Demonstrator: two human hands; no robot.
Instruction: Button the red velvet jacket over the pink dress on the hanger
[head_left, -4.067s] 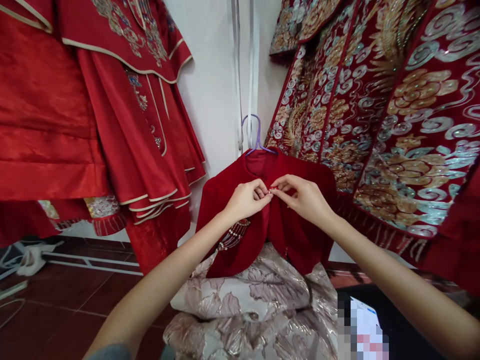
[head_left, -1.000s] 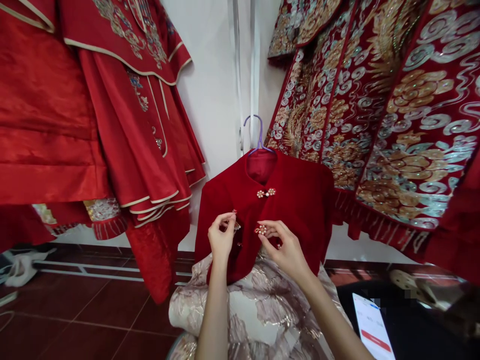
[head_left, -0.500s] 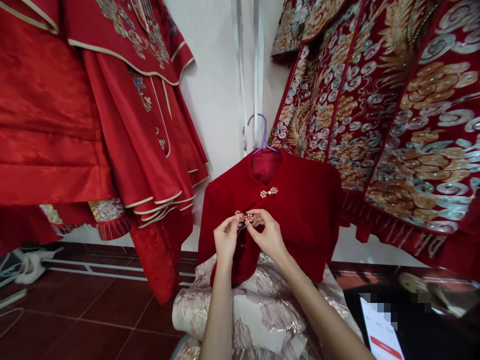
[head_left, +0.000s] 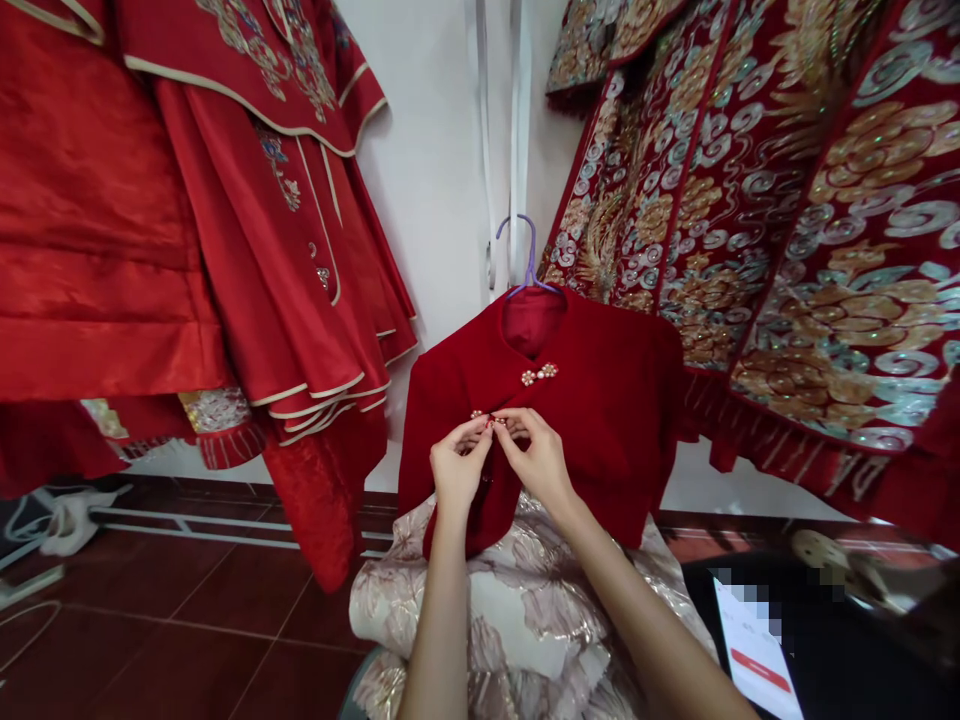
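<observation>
A small dark red velvet jacket [head_left: 600, 410] hangs on a purple hanger [head_left: 525, 262] in front of me. Its top pearl clasp [head_left: 538, 374] at the collar is fastened. My left hand [head_left: 457, 465] and my right hand [head_left: 534, 458] meet at the second pearl clasp [head_left: 491, 418] on the jacket's front. Both hands pinch the two halves of this clasp together between thumb and fingertips. Below the jacket spreads a pale brocade skirt [head_left: 525, 610] with a floral pattern.
Red satin robes [head_left: 187, 230] hang at the left. Heavily embroidered red and gold garments [head_left: 750, 220] hang at the right. A white wall [head_left: 435, 180] stands behind. A phone with a lit screen [head_left: 754, 655] lies at the lower right. The floor has dark red tiles [head_left: 187, 630].
The top clasp, handled 4 s ago, is now closed. My hands dropped to the second clasp, and in the last second came together there, pinching its two halves.
</observation>
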